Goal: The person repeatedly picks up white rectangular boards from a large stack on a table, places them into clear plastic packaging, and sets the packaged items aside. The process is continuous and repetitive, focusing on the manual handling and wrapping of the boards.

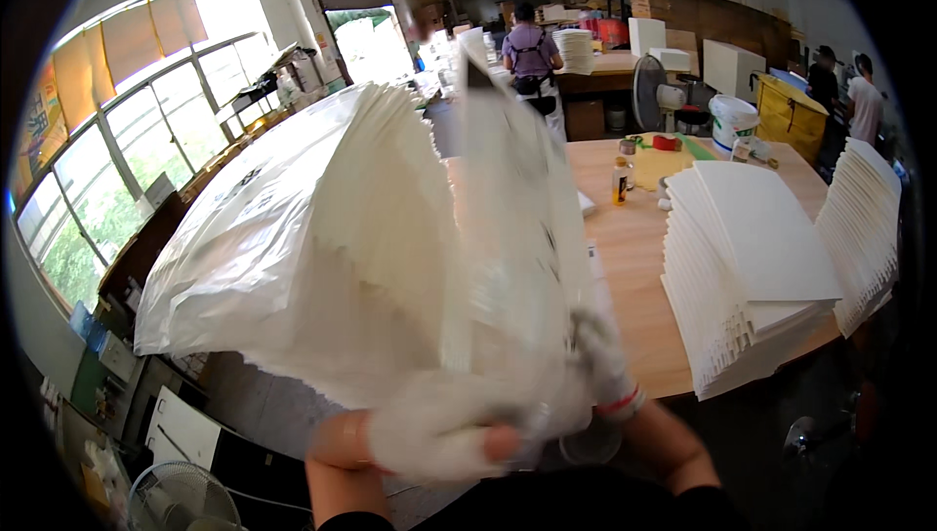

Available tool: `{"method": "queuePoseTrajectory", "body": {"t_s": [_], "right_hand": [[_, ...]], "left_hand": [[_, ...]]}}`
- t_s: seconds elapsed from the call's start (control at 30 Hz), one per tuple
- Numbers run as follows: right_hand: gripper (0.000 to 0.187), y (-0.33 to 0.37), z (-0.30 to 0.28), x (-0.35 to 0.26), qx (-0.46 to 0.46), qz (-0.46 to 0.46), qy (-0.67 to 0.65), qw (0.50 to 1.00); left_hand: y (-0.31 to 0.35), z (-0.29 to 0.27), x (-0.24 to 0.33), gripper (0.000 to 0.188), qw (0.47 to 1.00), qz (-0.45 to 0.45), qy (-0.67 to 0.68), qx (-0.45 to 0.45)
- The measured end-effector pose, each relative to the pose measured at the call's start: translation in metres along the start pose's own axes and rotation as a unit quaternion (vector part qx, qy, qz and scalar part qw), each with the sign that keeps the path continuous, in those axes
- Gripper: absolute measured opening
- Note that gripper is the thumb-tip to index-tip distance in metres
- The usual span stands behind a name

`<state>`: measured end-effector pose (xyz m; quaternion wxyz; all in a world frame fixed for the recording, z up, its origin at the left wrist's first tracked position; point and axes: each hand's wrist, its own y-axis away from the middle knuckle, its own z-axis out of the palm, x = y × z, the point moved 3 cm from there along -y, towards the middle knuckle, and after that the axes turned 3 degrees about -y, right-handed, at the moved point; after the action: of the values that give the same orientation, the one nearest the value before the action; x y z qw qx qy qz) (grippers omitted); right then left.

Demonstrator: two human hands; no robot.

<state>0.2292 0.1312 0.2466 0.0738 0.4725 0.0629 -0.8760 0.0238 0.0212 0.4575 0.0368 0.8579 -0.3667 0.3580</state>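
A translucent plastic bag [522, 209] with dark printed marks hangs upright in front of me, smeared by motion. My left hand [439, 433], in a white glove with a bare fingertip showing, is closed at the bag's lower edge. My right hand [603, 365], in a white glove with a red cuff, grips the bag's right side near the bottom; its fingers are blurred. Just left of the bag, a large stack of white sheets [386, 258] leans, partly covered by a white plastic wrapper [249, 209].
On the wooden table [634, 277] to the right stand stacks of white boards [756, 238], a small bottle [620, 182], a tape roll [667, 142] and a white bucket [734, 121]. A fan [649, 92] stands behind. Another person [532, 53] works farther back. A second fan [183, 502] is at lower left.
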Motion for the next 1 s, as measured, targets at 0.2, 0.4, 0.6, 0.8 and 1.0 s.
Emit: {"method": "queuePoseTrajectory", "body": {"t_s": [0.2, 0.4, 0.6, 0.8, 1.0], "right_hand": [[0.046, -0.057, 0.2, -0.158, -0.333, -0.236, 0.017, 0.913], [0.059, -0.079, 0.3, -0.175, -0.493, -0.232, 0.283, 0.79], [0.063, -0.057, 0.276, -0.154, -0.553, -0.174, 0.17, 0.797], [0.065, -0.069, 0.105, -0.094, -0.435, -0.121, 0.132, 0.882], [0.061, -0.007, -0.083, -0.013, -0.13, -0.029, 0.139, 0.981]], "left_hand": [[0.114, -0.13, 0.091, 0.03, 0.752, 0.154, -0.167, 0.619], [0.25, -0.28, 0.0, 0.028, 0.726, 0.1, 0.041, 0.679], [0.259, -0.13, -0.119, 0.029, 0.588, -0.009, -0.036, 0.808], [0.099, 0.18, -0.272, 0.031, 0.831, -0.243, 0.154, 0.477], [-0.073, 0.336, -0.275, 0.034, 0.988, -0.056, -0.083, 0.119]]}}
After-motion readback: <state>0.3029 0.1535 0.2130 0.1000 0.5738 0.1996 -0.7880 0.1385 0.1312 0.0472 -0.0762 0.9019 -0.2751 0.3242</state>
